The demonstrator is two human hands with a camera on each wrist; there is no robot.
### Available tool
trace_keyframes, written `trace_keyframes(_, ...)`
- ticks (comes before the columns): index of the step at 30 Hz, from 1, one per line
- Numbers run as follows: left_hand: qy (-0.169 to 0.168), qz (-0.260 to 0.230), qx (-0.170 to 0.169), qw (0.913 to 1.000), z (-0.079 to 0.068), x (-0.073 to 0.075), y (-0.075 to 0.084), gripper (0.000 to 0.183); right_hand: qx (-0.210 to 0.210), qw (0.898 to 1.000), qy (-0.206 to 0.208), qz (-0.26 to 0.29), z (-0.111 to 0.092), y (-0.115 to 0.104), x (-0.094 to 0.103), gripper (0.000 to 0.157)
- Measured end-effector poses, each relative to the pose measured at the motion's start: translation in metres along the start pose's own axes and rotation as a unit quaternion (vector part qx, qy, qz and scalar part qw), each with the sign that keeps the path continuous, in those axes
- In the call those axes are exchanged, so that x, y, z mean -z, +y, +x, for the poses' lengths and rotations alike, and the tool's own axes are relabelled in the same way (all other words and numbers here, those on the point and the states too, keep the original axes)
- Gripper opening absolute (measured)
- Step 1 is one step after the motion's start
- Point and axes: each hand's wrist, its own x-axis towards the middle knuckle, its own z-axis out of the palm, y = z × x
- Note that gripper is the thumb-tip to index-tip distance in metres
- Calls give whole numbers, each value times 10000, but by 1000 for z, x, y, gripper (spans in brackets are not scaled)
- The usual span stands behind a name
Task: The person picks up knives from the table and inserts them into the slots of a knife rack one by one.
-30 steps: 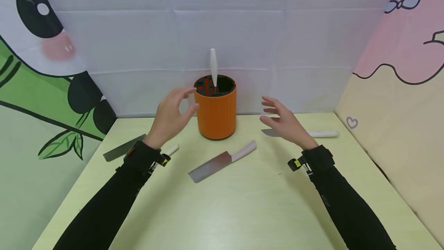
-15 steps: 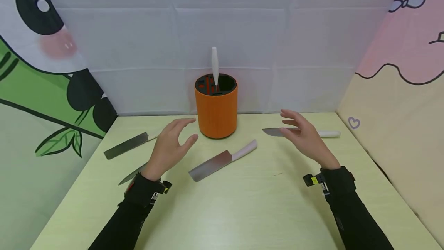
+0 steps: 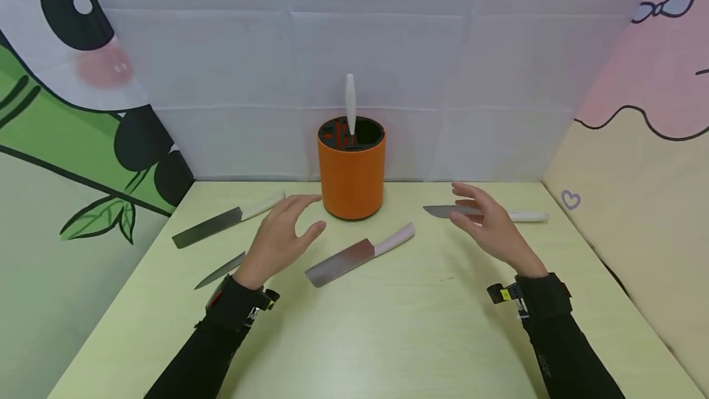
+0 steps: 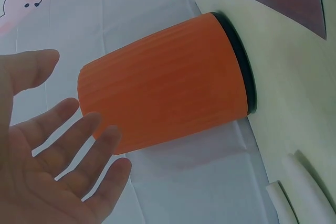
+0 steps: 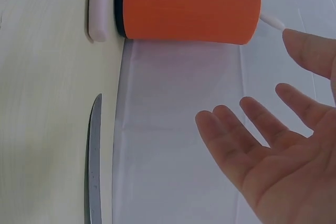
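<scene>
An orange knife block (image 3: 352, 183) with a black slotted top stands at the back of the table, and one white-handled knife (image 3: 351, 103) is upright in it. My left hand (image 3: 279, 239) hovers left of the block with relaxed, spread fingers and holds nothing. Over the knife on the right (image 3: 526, 217), my right hand (image 3: 493, 226) hangs with fingers apart, also holding nothing. Between the hands lies a cleaver (image 3: 340, 263) with a pale handle. Left of my left hand lie another cleaver (image 3: 210, 228) and a pointed knife (image 3: 221, 271), whose handle that hand hides.
The pale wooden table (image 3: 360, 337) meets a light cloth backdrop (image 3: 221, 66) close behind the knife block. Cartoon-printed panels stand at the left and right sides. The blades of the left cleaver and pointed knife point toward the table's left edge.
Both hands have drawn back and lowered from beside the block, the right one also moving rightward. The left cleaver's handle and the pointed knife's blade have come into sight. No knife has moved.
</scene>
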Motion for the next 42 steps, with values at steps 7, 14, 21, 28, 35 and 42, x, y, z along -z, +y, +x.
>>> trace_keyframes(7,-123,16,78,9999,1,-3,1,57,-230,9990,-370,-45,-1,-1,4,69)
trace_keyframes(14,-76,53,10,10000,2,-6,0,57,-144,9991,-305,-263,-1,-4,11,69)
trace_keyframes(21,-151,11,-33,9999,3,-8,1,57,-108,9991,-207,-352,-4,-2,17,67)
trace_keyframes(28,-252,-67,-34,9997,1,-9,3,57,5,9994,-50,-355,-4,-1,22,65)
trace_keyframes(35,-266,-52,-38,9996,1,-10,4,57,-107,9994,14,-320,-4,0,28,66)
trace_keyframes(42,-261,-52,-133,9996,2,-10,4,56,-260,9988,170,-383,-10,-1,42,67)
